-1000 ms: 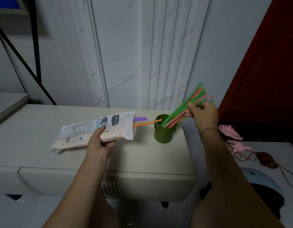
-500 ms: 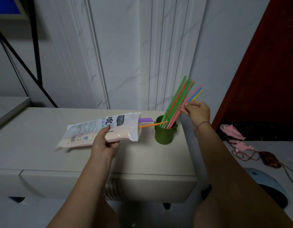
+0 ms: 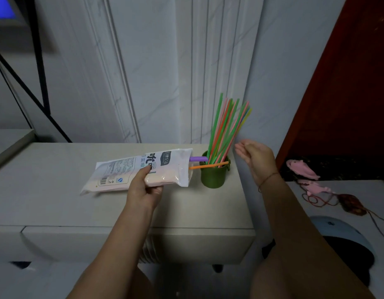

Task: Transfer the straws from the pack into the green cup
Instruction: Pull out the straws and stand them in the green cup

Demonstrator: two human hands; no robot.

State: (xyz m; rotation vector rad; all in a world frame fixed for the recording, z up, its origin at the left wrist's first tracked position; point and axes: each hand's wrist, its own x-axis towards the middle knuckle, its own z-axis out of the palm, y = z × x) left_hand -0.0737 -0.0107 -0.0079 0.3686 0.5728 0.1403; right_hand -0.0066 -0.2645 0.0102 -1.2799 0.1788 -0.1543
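A green cup [image 3: 214,176] stands near the right end of the white cabinet top [image 3: 57,186]. Several coloured straws [image 3: 226,126] stand in it, leaning up and to the right. My left hand [image 3: 143,188] grips a white straw pack [image 3: 130,171] held flat above the cabinet top, its open end toward the cup. A purple straw [image 3: 198,159] and an orange straw [image 3: 208,165] stick out of that end, reaching over the cup's rim. My right hand [image 3: 254,157] hovers just right of the cup with relaxed fingers, holding nothing and apart from the straws.
The cabinet's right edge lies just past the cup. Lower right is a white surface [image 3: 348,203] with pink toys [image 3: 301,168] and a reddish cord [image 3: 320,200]. A pale blue round object [image 3: 337,229] sits below. A black metal frame [image 3: 39,61] stands at the left.
My right hand tipped the straw bundle upright into the cup, let go and drew back to the right. The pack stays in my left hand.
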